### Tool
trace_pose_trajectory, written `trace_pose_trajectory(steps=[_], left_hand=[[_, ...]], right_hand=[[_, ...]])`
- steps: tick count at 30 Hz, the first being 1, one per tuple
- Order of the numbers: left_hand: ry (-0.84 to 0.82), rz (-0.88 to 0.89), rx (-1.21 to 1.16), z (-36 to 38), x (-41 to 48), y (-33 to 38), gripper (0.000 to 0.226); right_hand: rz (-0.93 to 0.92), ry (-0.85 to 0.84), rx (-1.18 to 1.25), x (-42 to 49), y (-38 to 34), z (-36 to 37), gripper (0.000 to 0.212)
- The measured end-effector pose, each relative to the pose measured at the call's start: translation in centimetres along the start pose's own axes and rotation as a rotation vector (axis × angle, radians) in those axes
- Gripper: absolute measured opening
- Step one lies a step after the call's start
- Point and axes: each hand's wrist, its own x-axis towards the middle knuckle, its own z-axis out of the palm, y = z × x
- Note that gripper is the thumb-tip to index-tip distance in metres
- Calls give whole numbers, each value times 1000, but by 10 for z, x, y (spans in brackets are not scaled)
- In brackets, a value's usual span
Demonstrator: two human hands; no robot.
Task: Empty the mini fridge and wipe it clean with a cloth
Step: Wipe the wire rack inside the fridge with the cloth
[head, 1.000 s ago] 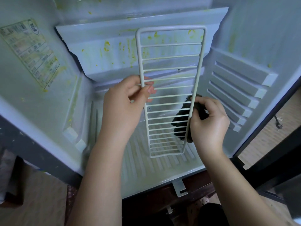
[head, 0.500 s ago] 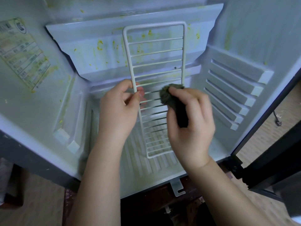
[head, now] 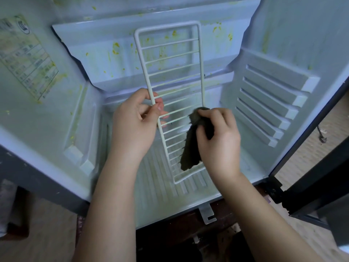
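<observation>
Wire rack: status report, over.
Left hand grips wire rack by left rail. Right hand holds dark cloth on lower wires. Rack on end inside fridge, nothing blocking.

The wire shelf (head: 177, 91) is thin metal rod under a smooth white coating, faintly glossy. The cloth (head: 190, 148) is dark, matt and fuzzy, with a rough nap like towelling. The fridge (head: 56, 120) is lined in pale moulded plastic, smooth with a soft sheen, ribbed along its bottom and dulled by dried yellow-green specks (thickest on the back panel). The slats (head: 268, 103) on its right wall look greyer and flatter in finish. The label (head: 28, 59) seems to be printed paper or film, stained at the edges. The bracket (head: 206, 214) is bare, dull metal. The floor (head: 309, 154) looks like matt wood.
</observation>
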Motion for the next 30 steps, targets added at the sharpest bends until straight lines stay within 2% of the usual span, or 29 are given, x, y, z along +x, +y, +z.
trace_pose_trajectory(steps=[3,5,9,16,20,25,30], left_hand=[[50,9,14,2,0,-5,20],[87,31,35,4,0,-10,27],[153,24,37,5,3,-16,23],[225,7,77,13,4,-15,20],[204,-23,114,9,4,-20,8],[102,-52,213,6,4,-31,33],[109,-24,234,9,5,-31,31]], right_hand=[[6,16,53,-2,0,3,26],[-66,-32,104,-13,-11,12,27],[-182,-151,165,-34,-30,28,29],[-232,-292,-35,-37,-28,23,53],[-300,-259,-92,-38,-20,25,50],[-304,-222,-78,-33,-11,21,43],[-288,-183,-106,-22,11,7,39]])
